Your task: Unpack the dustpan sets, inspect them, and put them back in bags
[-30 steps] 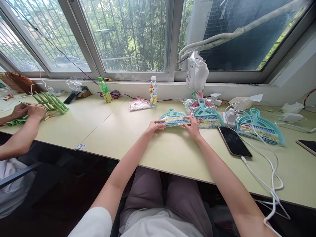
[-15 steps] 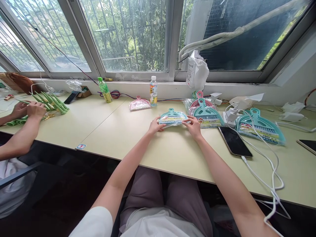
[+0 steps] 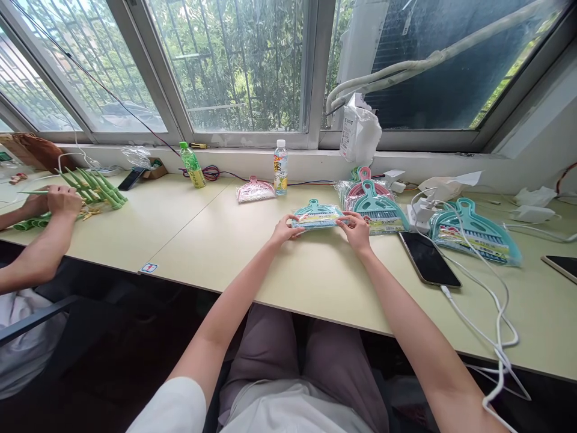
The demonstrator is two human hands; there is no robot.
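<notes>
A teal dustpan-and-brush set (image 3: pixel 317 214) in clear plastic wrap lies in front of me, its handle toward the window. My left hand (image 3: pixel 285 229) grips its left edge, thumb on top. On its right edge, the fingers of my right hand (image 3: pixel 355 231) are closed in the same way. Just right of it, another wrapped teal set (image 3: pixel 377 207) leans against a pile with a pink set (image 3: pixel 363 174). Farther right is one more teal set (image 3: pixel 473 231). A smaller-looking pink set (image 3: pixel 255 190) lies by the clear drink bottle (image 3: pixel 280 168).
A phone (image 3: pixel 430 258) with white charging cables (image 3: pixel 498 313) lies right of my arm, by a white power strip (image 3: pixel 421 213). A green bottle (image 3: pixel 192 165) stands at the back left. On the far left, a co-worker's hands (image 3: pixel 63 201) handle green stalk-like pieces (image 3: pixel 97 187).
The dustpan set and both my hands have shifted very slightly to the right. The co-worker's hands have moved a little, now with a green stick visible between them.
</notes>
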